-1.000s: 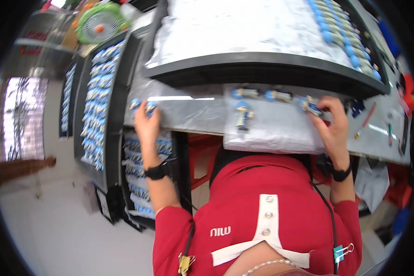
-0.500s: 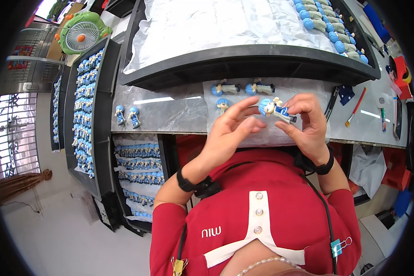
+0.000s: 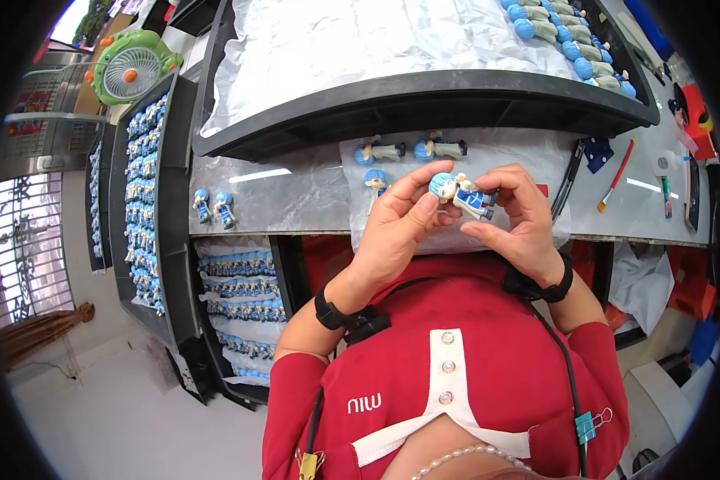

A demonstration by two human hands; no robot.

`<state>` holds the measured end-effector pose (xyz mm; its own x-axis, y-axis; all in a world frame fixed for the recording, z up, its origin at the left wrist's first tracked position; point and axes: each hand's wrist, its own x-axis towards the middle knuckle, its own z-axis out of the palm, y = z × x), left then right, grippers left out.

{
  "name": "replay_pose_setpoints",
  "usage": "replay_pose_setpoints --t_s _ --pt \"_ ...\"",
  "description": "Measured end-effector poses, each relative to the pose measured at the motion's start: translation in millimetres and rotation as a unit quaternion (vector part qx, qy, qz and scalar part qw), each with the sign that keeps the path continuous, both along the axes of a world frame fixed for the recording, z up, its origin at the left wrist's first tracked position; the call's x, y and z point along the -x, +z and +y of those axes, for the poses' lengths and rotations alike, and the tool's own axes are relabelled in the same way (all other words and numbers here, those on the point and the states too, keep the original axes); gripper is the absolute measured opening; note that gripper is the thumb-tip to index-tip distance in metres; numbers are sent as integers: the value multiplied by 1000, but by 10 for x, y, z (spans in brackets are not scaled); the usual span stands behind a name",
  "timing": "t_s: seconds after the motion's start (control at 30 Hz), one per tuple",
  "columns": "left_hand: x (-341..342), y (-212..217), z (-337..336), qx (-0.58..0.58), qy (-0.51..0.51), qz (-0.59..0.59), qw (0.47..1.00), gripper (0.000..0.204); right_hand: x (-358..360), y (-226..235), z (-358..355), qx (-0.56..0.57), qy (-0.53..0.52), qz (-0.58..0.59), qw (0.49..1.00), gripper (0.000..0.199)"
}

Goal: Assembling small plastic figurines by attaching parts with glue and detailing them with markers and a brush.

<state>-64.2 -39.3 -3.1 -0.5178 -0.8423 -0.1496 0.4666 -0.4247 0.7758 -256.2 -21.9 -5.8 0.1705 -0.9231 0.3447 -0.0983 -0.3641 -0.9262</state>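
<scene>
A small figurine [image 3: 474,200] with light-blue hair, a blue-and-white outfit and dark shoes lies sideways between my hands, above the table's front edge. My left hand [image 3: 400,224] pinches it at the head end with thumb and fingers. At the shoe end, the curled fingers of my right hand [image 3: 528,220] hold it, the thumb lower and partly apart. Just beyond my hands, two similar figurines, one on the left [image 3: 378,151] and one on the right [image 3: 442,150], lie on white sheeting. Another figurine [image 3: 375,182] is close to my left fingers, its lower part hidden.
A black tray [image 3: 424,100] lined with white sheeting stands beyond, rows of figurines at its right. Two figurines [image 3: 224,210] lie on the grey table to the left. Filled trays [image 3: 180,200] and a green fan [image 3: 132,70] are farther left. A paintbrush [image 3: 616,178] lies right.
The figurine has moved slightly left and turned a little. My left hand, before beside it with fingers spread, has closed on its head end. The whole view has shifted slightly.
</scene>
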Motion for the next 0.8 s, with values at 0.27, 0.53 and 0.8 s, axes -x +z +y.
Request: replay_pose_setpoints --t_s 0.27,0.53,0.8 --pt "-26 -8 22 -30 1 4 1000 42 -9 1 -2 -23 18 12 1000 60" --pt "-19 -23 51 -37 10 -3 999 36 -50 26 12 -20 70 45 996 66" --pt "-10 -13 61 -41 9 8 999 34 -23 1 19 -60 108 8 992 63"
